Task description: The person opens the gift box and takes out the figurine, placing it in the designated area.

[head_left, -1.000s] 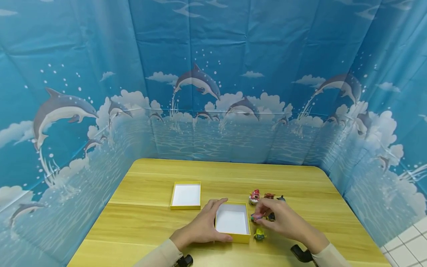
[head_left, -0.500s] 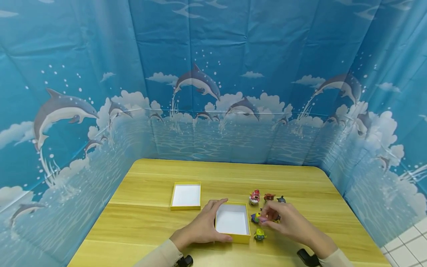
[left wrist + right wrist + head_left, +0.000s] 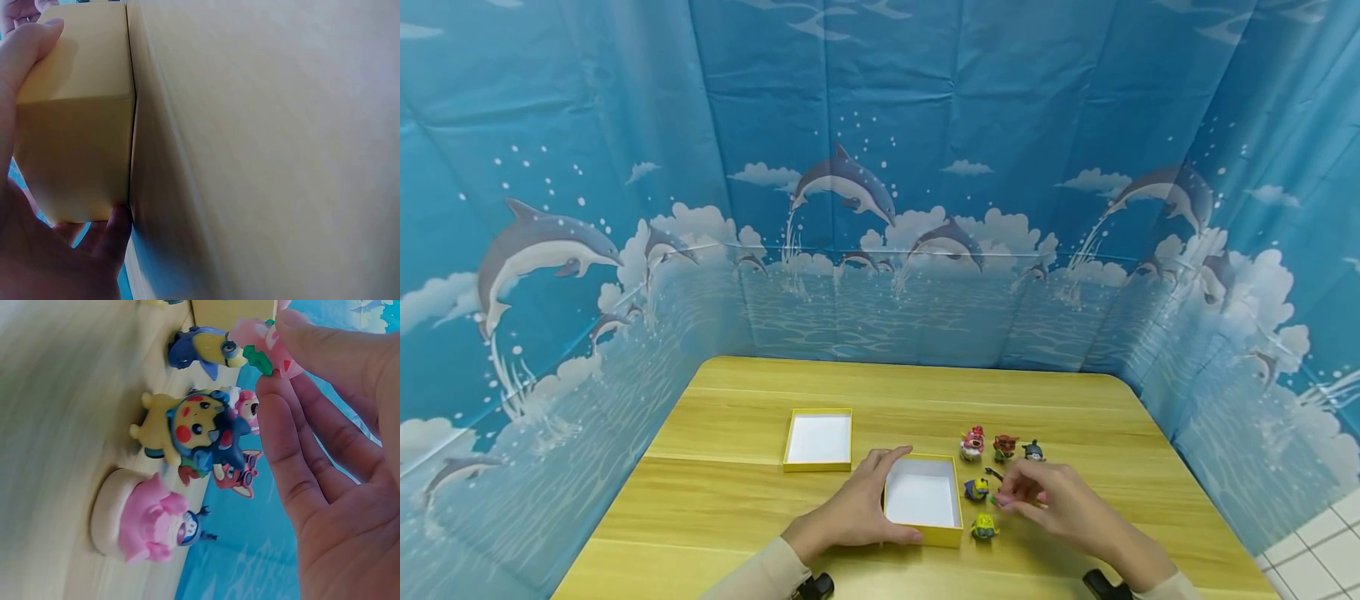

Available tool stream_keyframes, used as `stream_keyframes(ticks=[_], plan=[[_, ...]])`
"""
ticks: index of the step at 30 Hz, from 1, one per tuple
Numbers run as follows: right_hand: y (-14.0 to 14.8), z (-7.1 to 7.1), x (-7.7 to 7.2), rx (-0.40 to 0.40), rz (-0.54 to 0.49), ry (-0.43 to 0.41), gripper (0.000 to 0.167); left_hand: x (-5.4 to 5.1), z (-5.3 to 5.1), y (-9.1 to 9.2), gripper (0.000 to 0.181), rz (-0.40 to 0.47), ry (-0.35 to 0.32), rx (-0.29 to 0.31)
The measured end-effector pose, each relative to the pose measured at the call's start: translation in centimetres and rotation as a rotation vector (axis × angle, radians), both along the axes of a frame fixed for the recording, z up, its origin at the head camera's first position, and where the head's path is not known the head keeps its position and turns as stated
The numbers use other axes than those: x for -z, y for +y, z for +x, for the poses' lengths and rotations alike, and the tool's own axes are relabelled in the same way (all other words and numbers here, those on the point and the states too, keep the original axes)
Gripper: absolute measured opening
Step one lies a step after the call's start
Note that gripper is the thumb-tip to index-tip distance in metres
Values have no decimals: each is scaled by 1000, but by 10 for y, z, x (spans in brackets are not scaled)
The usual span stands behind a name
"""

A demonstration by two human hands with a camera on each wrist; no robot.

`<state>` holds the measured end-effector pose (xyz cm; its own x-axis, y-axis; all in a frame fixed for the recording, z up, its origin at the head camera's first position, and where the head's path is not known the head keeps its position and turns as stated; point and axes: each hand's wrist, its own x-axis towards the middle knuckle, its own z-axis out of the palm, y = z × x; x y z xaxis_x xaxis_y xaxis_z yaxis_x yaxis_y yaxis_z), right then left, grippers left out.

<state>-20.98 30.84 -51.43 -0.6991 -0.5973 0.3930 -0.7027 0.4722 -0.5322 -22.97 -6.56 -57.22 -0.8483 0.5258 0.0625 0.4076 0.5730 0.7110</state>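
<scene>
My left hand (image 3: 865, 508) grips the yellow open box (image 3: 955, 527) from its left side, thumb on the near wall and fingers at the far wall. White lining shows inside. In the left wrist view the box (image 3: 78, 150) sits between thumb and fingers. My right hand (image 3: 1052, 500) pinches a small pink and green toy figurine (image 3: 272, 350) between thumb and fingertips, above the table and right of the box. Close by are a blue and yellow figurine (image 3: 977, 489), a yellow-green one (image 3: 983, 527) and a yellow figurine in a dark blue hood (image 3: 194, 428).
A shallow yellow lid (image 3: 817, 467) with white lining lies at the left. Behind my right hand stand a red-pink figurine (image 3: 972, 444), a reddish-brown one (image 3: 1004, 447) and a grey one (image 3: 1033, 451). A pink figurine (image 3: 150, 519) on a cream base shows in the right wrist view.
My right hand has moved right, away from the box, with the pink figurine in its fingers. Figurines it had covered now show. My left hand has stayed on the box.
</scene>
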Motion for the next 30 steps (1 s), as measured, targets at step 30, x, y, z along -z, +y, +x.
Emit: stream_keyframes(ticks=[30], plan=[[18,6,27,-1,28,-9,33,0,0,0,129,-2,-5,-1]])
